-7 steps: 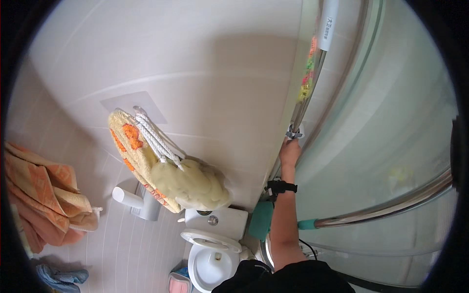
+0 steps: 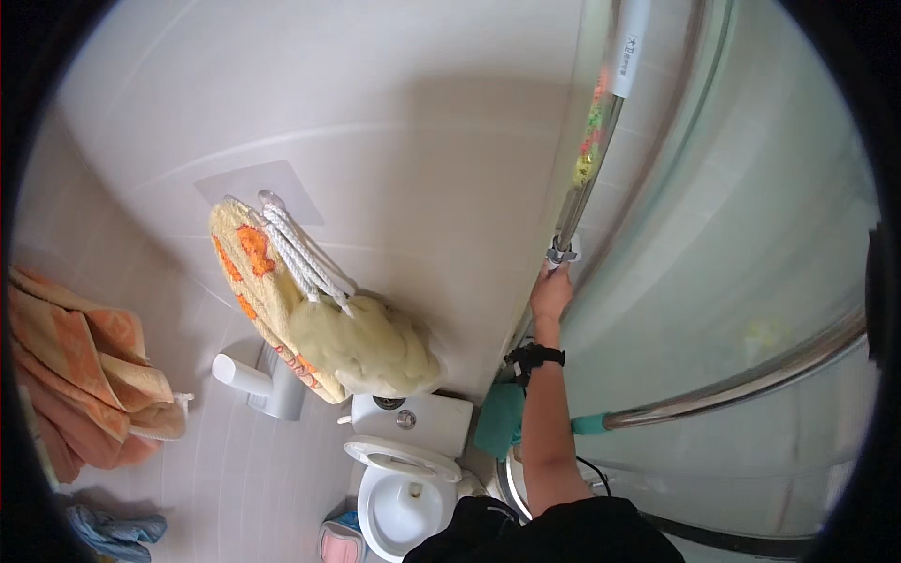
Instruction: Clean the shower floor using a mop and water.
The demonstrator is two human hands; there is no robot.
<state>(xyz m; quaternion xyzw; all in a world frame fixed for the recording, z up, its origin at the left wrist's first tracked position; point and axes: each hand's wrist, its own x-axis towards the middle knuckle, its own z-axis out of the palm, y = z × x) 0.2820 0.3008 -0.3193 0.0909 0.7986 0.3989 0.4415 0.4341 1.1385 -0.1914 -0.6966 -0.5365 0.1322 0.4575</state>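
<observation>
My right hand [image 2: 552, 293] is raised against the wall and closed round a long metal pole [image 2: 589, 183] just below a small white-and-grey clip [image 2: 563, 251]. The pole has a white grip [image 2: 633, 47] at its upper end, and its lower part is hidden behind my hand and forearm. A black band [image 2: 537, 358] circles my right wrist. Close to that wrist is a flat teal piece [image 2: 496, 419], partly covered by my arm. My left hand does not show.
Curved glass panels [image 2: 732, 253] and a steel bar with a teal end [image 2: 732, 392] are on the right. A white toilet [image 2: 405, 511] with its lid raised stands below. A yellow towel [image 2: 249, 272] and a pale bag [image 2: 366, 347] hang from wall hooks. Orange towels [image 2: 94, 375] hang far left.
The view has shifted slightly. My right hand keeps its hold on the pole.
</observation>
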